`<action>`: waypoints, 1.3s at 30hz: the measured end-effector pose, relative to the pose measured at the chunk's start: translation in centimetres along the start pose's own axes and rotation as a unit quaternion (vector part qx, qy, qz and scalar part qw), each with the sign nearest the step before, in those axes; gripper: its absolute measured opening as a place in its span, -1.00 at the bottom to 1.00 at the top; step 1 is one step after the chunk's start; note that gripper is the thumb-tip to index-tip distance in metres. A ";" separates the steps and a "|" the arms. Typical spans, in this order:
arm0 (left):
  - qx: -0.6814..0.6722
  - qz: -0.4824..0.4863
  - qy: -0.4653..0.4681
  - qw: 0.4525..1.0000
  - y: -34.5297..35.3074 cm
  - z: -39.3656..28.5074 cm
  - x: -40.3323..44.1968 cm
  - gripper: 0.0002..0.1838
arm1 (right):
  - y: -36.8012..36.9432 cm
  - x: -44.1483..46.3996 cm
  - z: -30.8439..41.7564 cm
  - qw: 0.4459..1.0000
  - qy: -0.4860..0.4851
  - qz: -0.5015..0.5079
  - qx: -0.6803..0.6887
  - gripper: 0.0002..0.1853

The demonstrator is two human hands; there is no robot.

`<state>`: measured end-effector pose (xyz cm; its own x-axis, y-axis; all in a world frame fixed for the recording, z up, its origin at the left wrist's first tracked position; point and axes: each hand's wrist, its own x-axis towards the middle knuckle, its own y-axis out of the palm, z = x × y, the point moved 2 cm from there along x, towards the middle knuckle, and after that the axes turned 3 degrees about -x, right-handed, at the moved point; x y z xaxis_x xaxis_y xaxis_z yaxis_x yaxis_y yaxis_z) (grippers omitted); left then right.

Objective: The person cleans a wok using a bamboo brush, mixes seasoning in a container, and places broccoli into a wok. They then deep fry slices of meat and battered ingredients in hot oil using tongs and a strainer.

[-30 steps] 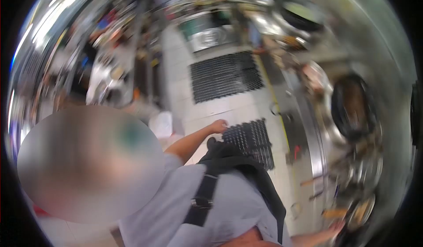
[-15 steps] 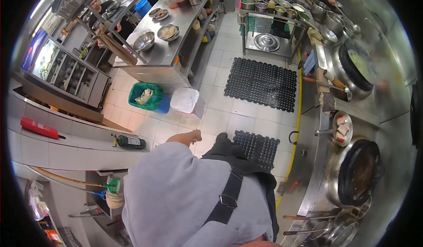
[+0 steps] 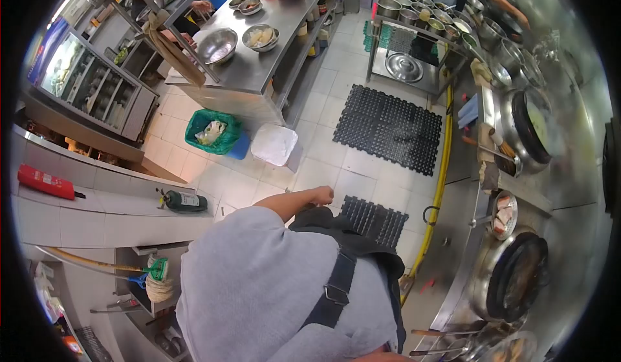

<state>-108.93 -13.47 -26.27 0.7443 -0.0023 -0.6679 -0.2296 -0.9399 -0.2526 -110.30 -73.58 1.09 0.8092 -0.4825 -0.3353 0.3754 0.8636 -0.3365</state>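
Observation:
My left hand (image 3: 323, 195) is held out in front of my body over the tiled floor, fingers curled in, and I see nothing in it. It is nearest to the small black rubber mat (image 3: 374, 221) lying beyond it. A grey sleeve and a black apron (image 3: 330, 223) cover my body below. Only a sliver of bare skin from my right arm shows at the bottom edge; my right hand is out of view.
On the right runs a stove line with a dark wok (image 3: 517, 276) and a strainer of food pieces (image 3: 504, 214). A green-lined bin (image 3: 210, 132) and white container (image 3: 275, 145) stand ahead by a steel table (image 3: 246, 71). A co-worker's arm (image 3: 508, 10) reaches over pans.
My left hand has swung forward and to the right. The view has shifted slightly, and more of the co-worker at the far stove shows.

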 end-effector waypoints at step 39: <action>-0.576 -0.428 0.209 0.664 -45.3 6.9 -11.7 -0.89 | 84.3 -28.9 23.4 0.666 -0.414 0.591 -0.189 -0.52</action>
<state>-111.53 31.46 -11.84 0.4580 0.8329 -0.3107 0.8427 -0.2956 0.4500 -91.40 16.57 3.02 0.4690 0.8831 -0.0150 -0.7596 0.3946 -0.5170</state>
